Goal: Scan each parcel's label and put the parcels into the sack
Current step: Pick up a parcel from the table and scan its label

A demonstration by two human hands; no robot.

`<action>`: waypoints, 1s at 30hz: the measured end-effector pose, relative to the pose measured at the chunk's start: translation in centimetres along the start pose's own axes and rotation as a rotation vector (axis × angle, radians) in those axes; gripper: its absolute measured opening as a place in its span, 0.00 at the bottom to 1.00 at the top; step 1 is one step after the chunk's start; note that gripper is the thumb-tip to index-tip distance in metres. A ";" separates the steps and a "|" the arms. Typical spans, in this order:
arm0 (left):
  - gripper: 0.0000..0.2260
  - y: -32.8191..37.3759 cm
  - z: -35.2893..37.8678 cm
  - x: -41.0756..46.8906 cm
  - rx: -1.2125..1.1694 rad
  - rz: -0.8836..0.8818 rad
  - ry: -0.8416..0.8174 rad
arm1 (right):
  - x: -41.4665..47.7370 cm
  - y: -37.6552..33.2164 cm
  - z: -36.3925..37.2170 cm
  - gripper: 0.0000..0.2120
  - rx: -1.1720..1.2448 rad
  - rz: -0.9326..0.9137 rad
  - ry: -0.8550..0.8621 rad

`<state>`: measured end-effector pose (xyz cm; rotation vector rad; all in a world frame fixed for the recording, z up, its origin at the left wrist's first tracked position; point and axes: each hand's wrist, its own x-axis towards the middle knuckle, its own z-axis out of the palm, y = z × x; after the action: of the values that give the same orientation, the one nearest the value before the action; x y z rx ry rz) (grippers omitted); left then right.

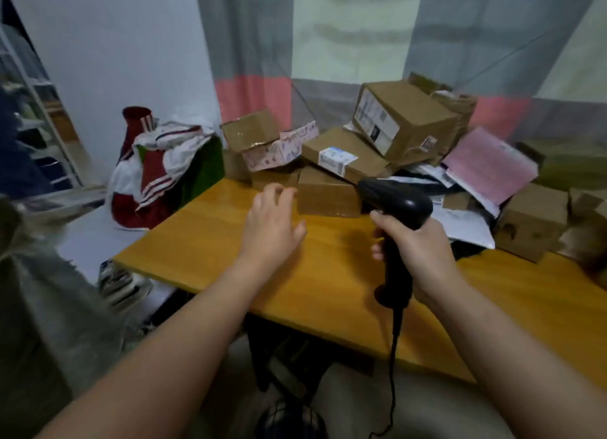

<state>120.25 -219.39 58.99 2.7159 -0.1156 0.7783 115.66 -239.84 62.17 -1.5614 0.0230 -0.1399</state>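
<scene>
My left fingers (277, 193) are spread and empty, just short of a small brown parcel (328, 193); my right fingers (377, 253) grip the scanner (397, 205). Behind, the parcel pile (394, 136) crowds the tabletop (213, 241), so most scanning and sacking looks undone.

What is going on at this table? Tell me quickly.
A person is sorting parcels at a wooden table. The right hand grips a black barcode scanner, pointed toward the pile of parcels at the back of the table. The left hand is open and reaches toward a small brown box at the front of the pile. Neither hand holds a parcel.
</scene>
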 end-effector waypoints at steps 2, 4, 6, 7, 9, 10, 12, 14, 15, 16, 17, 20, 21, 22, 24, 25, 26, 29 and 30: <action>0.31 -1.1 0.3 3.7 0.061 -0.023 0.045 | 2.2 -0.9 0.6 0.08 0.072 0.039 -0.033; 0.38 -2.8 0.3 7.3 0.153 -0.053 0.087 | 4.4 -1.6 1.8 0.09 0.130 0.058 -0.076; 0.43 -4.8 0.1 11.0 0.246 -0.062 0.120 | 6.7 -2.3 3.4 0.09 0.159 0.072 -0.110; 0.45 -5.7 0.0 12.7 0.286 -0.052 0.132 | 7.8 -2.6 4.3 0.09 0.161 0.079 -0.125; 0.46 -7.4 0.2 15.5 0.368 -0.033 0.132 | 9.7 -2.8 5.8 0.09 0.157 0.097 -0.140; 0.46 -8.0 0.5 16.5 0.413 -0.034 0.121 | 10.5 -2.7 6.4 0.09 0.155 0.107 -0.145; 0.45 -9.0 1.2 17.8 0.493 -0.034 0.102 | 11.7 -2.1 7.3 0.09 0.150 0.130 -0.146; 0.41 -9.4 1.7 18.5 0.533 -0.017 0.094 | 12.3 -1.5 7.7 0.07 0.144 0.154 -0.134; 0.39 -9.6 1.9 18.8 0.537 -0.003 0.097 | 12.6 -1.2 7.7 0.06 0.145 0.164 -0.126; 0.36 -9.7 1.8 19.1 0.536 0.013 0.104 | 12.8 -0.9 7.7 0.06 0.151 0.172 -0.117; 0.34 -9.7 1.5 19.3 0.537 0.024 0.114 | 12.8 -0.8 7.5 0.06 0.163 0.182 -0.110; 0.34 -9.1 -0.3 19.0 0.469 0.012 0.189 | 12.6 -0.9 6.6 0.10 0.255 0.207 -0.083; 0.35 -8.5 -1.1 18.5 0.408 0.008 0.233 | 12.3 -1.1 6.1 0.13 0.288 0.209 -0.076; 0.36 -7.9 -1.8 17.8 0.330 0.026 0.299 | 12.0 -1.4 5.6 0.15 0.318 0.209 -0.076; 0.36 -6.1 -2.9 15.8 0.188 0.152 0.443 | 11.4 -2.0 4.4 0.21 0.388 0.213 -0.094; 0.35 -5.1 -3.2 14.3 0.142 0.245 0.486 | 11.0 -2.4 3.8 0.25 0.428 0.217 -0.114; 0.36 -3.9 -3.3 12.7 0.113 0.344 0.510 | 10.6 -2.7 3.3 0.28 0.460 0.217 -0.130; 0.38 -0.3 -2.6 7.3 0.091 0.568 0.539 | 9.2 -3.5 1.8 0.28 0.493 0.197 -0.143; 0.37 0.7 -2.1 5.6 0.097 0.607 0.538 | 8.5 -3.7 1.3 0.27 0.474 0.179 -0.154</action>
<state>123.86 -219.32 63.79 2.4528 -0.8121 1.6828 123.95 -239.44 66.50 -1.0866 0.0071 0.1112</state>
